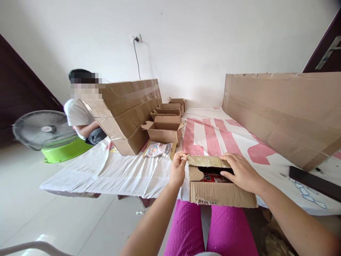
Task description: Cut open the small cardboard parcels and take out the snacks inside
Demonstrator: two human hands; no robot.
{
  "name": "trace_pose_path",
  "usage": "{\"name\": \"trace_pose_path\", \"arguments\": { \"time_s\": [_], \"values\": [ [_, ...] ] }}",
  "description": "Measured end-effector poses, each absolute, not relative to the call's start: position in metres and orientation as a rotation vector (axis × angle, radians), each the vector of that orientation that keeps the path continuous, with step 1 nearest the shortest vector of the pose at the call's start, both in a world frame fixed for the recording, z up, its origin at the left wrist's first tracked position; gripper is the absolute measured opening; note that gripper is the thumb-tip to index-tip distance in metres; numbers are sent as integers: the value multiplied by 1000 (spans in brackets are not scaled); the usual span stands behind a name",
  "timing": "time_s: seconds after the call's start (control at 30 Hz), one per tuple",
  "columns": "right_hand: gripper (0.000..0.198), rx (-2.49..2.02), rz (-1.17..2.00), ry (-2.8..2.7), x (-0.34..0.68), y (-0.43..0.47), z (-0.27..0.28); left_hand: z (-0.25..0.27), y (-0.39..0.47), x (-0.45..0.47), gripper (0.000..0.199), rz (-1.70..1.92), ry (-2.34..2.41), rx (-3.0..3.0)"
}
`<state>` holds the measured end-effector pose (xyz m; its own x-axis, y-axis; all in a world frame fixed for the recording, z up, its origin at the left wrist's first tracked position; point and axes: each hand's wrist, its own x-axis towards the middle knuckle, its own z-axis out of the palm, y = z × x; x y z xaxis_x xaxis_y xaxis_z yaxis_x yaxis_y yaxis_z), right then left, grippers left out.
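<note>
A small cardboard box (221, 193) stands at the table's near edge, just above my knees. Its front flap hangs outward, and through the partly covered opening a red printed packet (213, 177) shows. My left hand (179, 167) is closed at the box's far left corner, thumb and fingers pinching the edge of the tape-covered back flap (207, 161). Over the right end lies my right hand (241, 173), its fingers on the back flap and its thumb across the opening, gripping the box. The palm hides the right side flap.
Several opened cardboard boxes (165, 136) stand in a row beyond, with a printed plastic packet (159, 149) before them. A box stack (130, 110) rises left, a large cardboard panel (279, 113) right. A black phone-like object (314, 183) lies right. A person (80, 113) sits near a fan (44, 129).
</note>
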<state>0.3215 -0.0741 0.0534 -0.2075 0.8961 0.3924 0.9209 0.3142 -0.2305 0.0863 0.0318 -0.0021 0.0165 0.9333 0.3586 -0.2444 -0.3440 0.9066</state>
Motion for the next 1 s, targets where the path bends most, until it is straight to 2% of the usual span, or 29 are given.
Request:
{"name": "trace_pose_path", "arguments": {
  "time_s": [0.13,0.17,0.27,0.33,0.47,0.57,0.83,1.0],
  "values": [
    [37,-1587,-67,-2135,322,-73,53,13,28,79,10,1527,771,1699],
    [37,-1590,-67,-2131,322,-73,53,17,27,77,12,1501,754,1831],
    [35,-1600,-68,-2128,321,-71,54,30,26,69,40,1323,678,2112],
    [35,-1613,-63,-2135,321,-69,54,41,26,65,49,1160,630,2266],
    [37,-1637,-40,-2140,322,-67,53,61,23,66,22,932,641,2667],
    [38,-1645,-20,-2142,323,-66,53,63,21,71,19,847,758,2876],
    [37,-1606,-49,-2137,322,-71,55,37,23,70,26,1116,940,2733],
    [35,-1596,-80,-2132,322,-72,53,21,21,71,21,1349,994,2581]
  ]
}}
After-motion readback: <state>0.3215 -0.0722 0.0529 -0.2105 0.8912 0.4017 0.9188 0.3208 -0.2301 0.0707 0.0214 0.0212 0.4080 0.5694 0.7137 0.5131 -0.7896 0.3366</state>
